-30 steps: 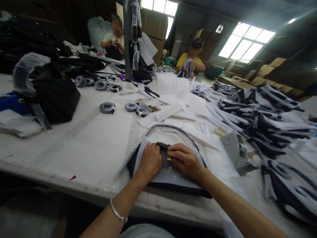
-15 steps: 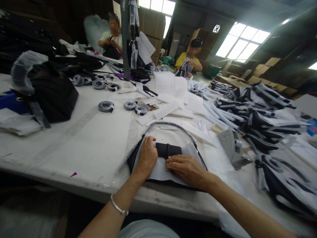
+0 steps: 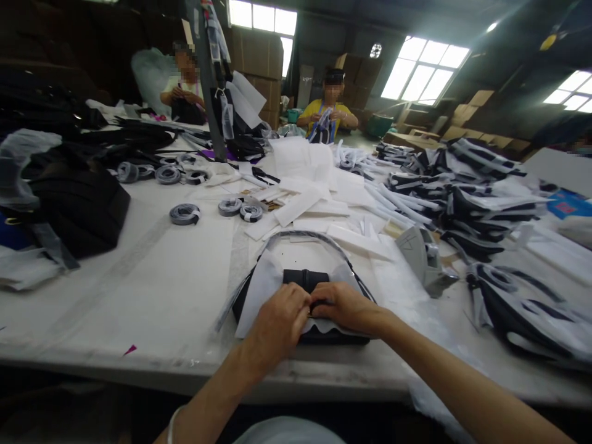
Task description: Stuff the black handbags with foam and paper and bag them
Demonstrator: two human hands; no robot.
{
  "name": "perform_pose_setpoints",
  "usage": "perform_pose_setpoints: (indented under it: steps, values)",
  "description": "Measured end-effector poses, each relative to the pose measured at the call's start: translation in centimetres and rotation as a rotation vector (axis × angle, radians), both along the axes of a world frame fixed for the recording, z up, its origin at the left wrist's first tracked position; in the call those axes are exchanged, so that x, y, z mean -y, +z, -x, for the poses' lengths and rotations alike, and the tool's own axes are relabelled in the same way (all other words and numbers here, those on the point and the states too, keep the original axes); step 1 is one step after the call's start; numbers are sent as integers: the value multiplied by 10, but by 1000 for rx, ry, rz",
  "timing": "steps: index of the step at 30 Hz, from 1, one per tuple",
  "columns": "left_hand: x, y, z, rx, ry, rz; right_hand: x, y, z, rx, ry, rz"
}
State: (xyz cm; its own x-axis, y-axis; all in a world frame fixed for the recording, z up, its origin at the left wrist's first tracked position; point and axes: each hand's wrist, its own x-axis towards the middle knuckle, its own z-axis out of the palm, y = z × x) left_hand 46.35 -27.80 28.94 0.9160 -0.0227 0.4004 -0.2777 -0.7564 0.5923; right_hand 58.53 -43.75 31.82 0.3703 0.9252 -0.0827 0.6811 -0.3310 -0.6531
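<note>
While my left hand [image 3: 280,324] and right hand [image 3: 345,305] pinch the bag [image 3: 300,279] mid-flap, it seems soft and light; paper [image 3: 261,290] at nine o'clock likely slips.

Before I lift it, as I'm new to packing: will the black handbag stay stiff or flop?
The black handbag probably holds its boxy shape. Its thin handle, arched on the table, likely flops. Its loose white sheet may slip.

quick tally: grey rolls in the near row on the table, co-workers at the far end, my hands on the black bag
grey rolls, near row: 3
co-workers, far end: 2
hands on the black bag, left hand and right hand: 2
total: 7
</note>
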Motion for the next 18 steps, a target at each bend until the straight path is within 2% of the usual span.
perform_pose_setpoints:
  steps: [3,7,11,16,18]
  values:
    - [10,-6,19,-57,-120,-88,0,0,-6,-14,-1,16]
    - [12,-24,25,-13,-87,-16,-6,-3,-7,87,17,94]
    - [11,-32,23,-2,-55,22,-13,-5,-4,225,26,142]
    - [11,-34,24,83,-48,-88,-17,-6,10,424,8,191]
    - [8,-36,24,151,-51,-184,-19,-8,19,487,-17,235]
